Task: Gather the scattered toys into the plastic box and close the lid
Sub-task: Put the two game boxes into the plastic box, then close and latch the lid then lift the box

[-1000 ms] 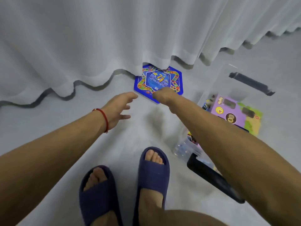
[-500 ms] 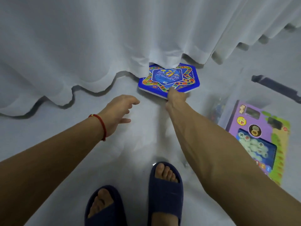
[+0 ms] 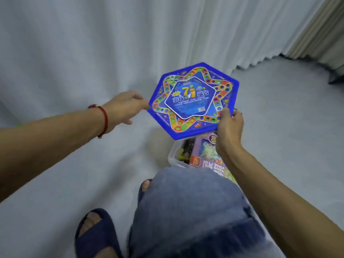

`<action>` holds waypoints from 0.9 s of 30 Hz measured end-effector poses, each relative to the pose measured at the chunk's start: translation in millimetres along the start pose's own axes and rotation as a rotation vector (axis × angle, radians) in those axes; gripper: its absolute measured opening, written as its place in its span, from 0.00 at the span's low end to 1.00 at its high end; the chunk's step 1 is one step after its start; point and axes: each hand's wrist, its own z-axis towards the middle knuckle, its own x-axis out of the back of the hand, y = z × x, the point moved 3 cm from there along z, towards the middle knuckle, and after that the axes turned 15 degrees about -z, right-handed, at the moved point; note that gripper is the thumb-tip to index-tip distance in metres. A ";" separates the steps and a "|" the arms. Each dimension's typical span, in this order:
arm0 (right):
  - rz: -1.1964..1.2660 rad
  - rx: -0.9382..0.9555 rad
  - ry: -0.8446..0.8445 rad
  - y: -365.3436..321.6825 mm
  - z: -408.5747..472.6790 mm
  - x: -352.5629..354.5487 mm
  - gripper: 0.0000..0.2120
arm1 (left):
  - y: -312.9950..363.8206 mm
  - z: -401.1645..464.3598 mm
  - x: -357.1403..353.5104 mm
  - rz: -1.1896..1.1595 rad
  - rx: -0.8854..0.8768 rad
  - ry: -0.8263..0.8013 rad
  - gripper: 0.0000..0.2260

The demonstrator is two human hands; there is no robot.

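Head view: blue game board (image 3: 193,101) is held up in the air, pinched at its 4 o'clock corner by the right hand (image 3: 229,127). Left hand (image 3: 123,107) is stretched to its 9 o'clock edge, fingers loosely spread, contact can't be told. Box (image 3: 174,158) is seen right below, purple pack (image 3: 206,149) inside.

I see white sheer curtain (image 3: 93,43) hanging beyond both hands, pale grey floor (image 3: 288,118) below, beige pleated drape (image 3: 316,34) far right.

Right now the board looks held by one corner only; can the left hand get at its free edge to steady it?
Probably yes: the left hand is open beside the hexagonal game board, fingertips at its edge, nothing between.
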 end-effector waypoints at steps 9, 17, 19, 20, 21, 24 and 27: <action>-0.196 -0.063 0.134 55.0 25.7 129.8 0.14 | 26.5 -42.7 -93.7 0.457 -0.198 -0.193 0.25; -1.188 0.163 -0.224 75.9 35.8 107.0 0.31 | -54.7 -47.5 -177.0 0.668 -0.314 -0.522 0.24; -1.136 0.185 -0.344 86.7 36.0 109.8 0.35 | -78.0 -49.9 -193.9 0.751 -0.330 -0.613 0.26; -1.030 0.202 -0.387 86.7 33.5 114.9 0.35 | -90.0 -50.7 -200.3 0.818 -0.312 -0.642 0.29; -0.872 0.204 -0.409 86.3 33.0 122.8 0.34 | -96.4 -51.6 -205.1 0.905 -0.289 -0.658 0.31; -0.557 0.186 -0.298 91.8 21.6 161.6 0.29 | -102.5 -45.2 -208.3 1.078 -0.215 -0.719 0.28; -0.755 0.045 -0.138 146.4 4.1 209.4 0.22 | -103.6 -51.2 -207.8 1.127 -0.320 -0.724 0.25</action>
